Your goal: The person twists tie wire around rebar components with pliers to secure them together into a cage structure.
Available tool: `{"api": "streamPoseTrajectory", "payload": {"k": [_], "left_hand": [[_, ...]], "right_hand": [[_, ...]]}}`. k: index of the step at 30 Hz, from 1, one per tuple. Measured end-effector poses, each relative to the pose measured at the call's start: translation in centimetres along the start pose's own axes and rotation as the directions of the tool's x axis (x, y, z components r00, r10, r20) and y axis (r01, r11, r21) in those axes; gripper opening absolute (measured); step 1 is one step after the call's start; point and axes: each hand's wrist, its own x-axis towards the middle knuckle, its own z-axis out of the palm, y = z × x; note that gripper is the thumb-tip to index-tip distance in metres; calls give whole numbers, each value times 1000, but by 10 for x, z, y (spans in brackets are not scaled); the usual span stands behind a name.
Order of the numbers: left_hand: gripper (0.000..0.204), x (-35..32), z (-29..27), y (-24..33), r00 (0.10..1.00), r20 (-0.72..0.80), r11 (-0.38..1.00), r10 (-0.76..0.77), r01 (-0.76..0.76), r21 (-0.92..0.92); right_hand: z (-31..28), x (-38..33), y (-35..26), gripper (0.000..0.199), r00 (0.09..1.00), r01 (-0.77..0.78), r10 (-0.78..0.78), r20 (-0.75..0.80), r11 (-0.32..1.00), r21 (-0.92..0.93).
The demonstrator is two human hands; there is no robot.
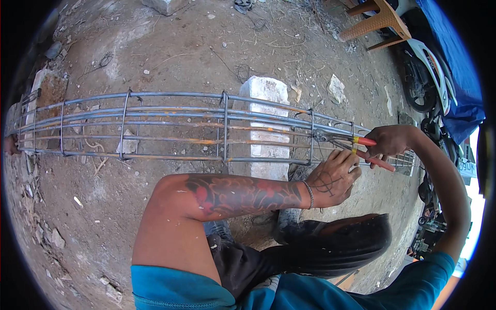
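Observation:
A long cage of steel rebar (175, 151), with several stirrups across its bars, lies left to right in front of me. My right hand (391, 141) is closed round the red-handled pincers (368, 140). Their dark jaws rest at the joint of a stirrup (311, 129) and the long bars, where thin tie wire shows. My left hand (335, 180), at the end of a tattooed forearm, has its fingers curled just below the jaws, beside the lower handle. What its fingertips pinch, if anything, is hidden.
White blocks (268, 89) prop the cage above the dirt ground. At the far left edge is what looks like another person's hand (10, 145) on the bars. A tan plastic chair (380, 23), a motorcycle (426, 77) and a blue tarp (457, 41) stand at the right.

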Motion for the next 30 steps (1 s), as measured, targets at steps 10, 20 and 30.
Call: {"api": "streamPoseTrajectory", "payload": {"k": [10, 20, 30], "left_hand": [[46, 47, 18, -40, 956, -73, 958, -286, 285, -23], [25, 54, 46, -66, 955, 102, 960, -279, 274, 58], [20, 72, 21, -73, 963, -21, 960, -270, 267, -84]], "right_hand": [[7, 1, -3, 32, 995, -96, 94, -34, 992, -77], [15, 14, 10, 40, 941, -43, -21, -337, 983, -179], [18, 0, -29, 27, 671, -281, -408, -619, 633, -721]]}}
